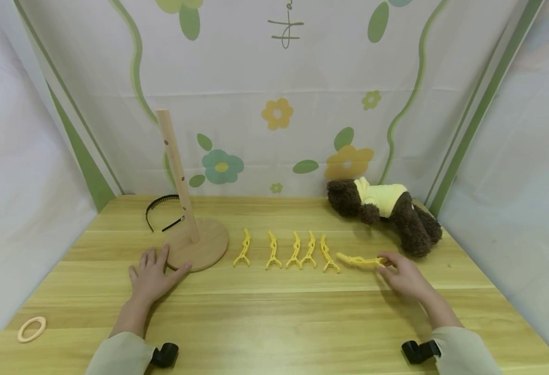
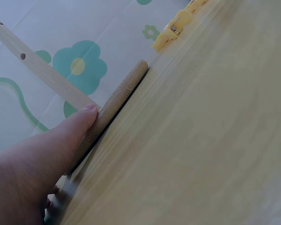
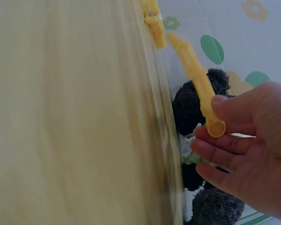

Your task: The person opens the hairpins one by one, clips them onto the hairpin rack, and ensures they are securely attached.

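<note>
In the head view my left hand point(image 1: 149, 277) rests at the near left edge of the round base point(image 1: 213, 247) of an upright wooden post point(image 1: 176, 166). Its fingers are spread, and the thumb touches the base's rim point(image 2: 124, 89) in the left wrist view. A yellow hair clip point(image 1: 360, 260) is pinched by its end between the thumb and fingers of my right hand point(image 1: 404, 276). That clip point(image 3: 196, 75) tilts up from the fingertips in the right wrist view. Several matching yellow clips point(image 1: 272, 250) lie in a row between the base and the right hand.
A black toothed headband point(image 1: 154, 203) lies behind the post. At the back right, a dark brown plush bear point(image 1: 407, 224) in a yellow top lies on its side. A pale wooden ring point(image 1: 32, 329) is at the table's left. Printed fabric point(image 1: 237, 62) hangs behind the table.
</note>
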`<state>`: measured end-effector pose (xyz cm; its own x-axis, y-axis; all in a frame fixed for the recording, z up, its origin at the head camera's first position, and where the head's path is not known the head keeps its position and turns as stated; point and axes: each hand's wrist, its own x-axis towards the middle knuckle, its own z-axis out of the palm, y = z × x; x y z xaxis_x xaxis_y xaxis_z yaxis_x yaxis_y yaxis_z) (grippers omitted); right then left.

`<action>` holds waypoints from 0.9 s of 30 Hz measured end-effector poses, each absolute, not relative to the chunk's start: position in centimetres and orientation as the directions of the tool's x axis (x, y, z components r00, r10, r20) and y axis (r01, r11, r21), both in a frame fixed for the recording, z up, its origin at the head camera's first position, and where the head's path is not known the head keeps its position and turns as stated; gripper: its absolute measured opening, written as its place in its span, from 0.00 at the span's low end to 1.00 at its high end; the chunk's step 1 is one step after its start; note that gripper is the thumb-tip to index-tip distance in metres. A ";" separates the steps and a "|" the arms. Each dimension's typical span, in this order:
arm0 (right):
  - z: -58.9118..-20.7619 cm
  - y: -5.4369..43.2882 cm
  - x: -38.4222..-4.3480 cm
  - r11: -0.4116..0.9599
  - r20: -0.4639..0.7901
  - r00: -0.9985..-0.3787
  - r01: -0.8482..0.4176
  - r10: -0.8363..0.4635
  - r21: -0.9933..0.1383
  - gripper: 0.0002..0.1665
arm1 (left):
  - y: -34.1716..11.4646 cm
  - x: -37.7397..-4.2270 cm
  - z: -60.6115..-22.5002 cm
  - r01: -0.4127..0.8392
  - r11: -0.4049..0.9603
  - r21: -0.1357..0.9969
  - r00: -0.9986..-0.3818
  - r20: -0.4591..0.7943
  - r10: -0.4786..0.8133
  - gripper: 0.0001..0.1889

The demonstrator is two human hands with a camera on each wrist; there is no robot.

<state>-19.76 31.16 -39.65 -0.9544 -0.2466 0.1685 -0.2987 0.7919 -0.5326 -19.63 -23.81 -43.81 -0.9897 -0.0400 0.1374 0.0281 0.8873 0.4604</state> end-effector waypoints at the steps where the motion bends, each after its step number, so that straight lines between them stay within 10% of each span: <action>1: -39.5 31.1 -19.9 0.791 0.176 -0.951 -0.310 -0.256 -0.527 0.22 | -23.8 -19.6 -43.8 0.028 0.887 0.461 -0.990 0.137 -0.040 0.48; 27: -31.5 25.2 -25.4 0.672 0.255 -0.880 -0.472 -0.402 -0.571 0.21 | -23.9 -19.6 -43.6 0.024 0.887 0.461 -0.990 0.134 -0.043 0.48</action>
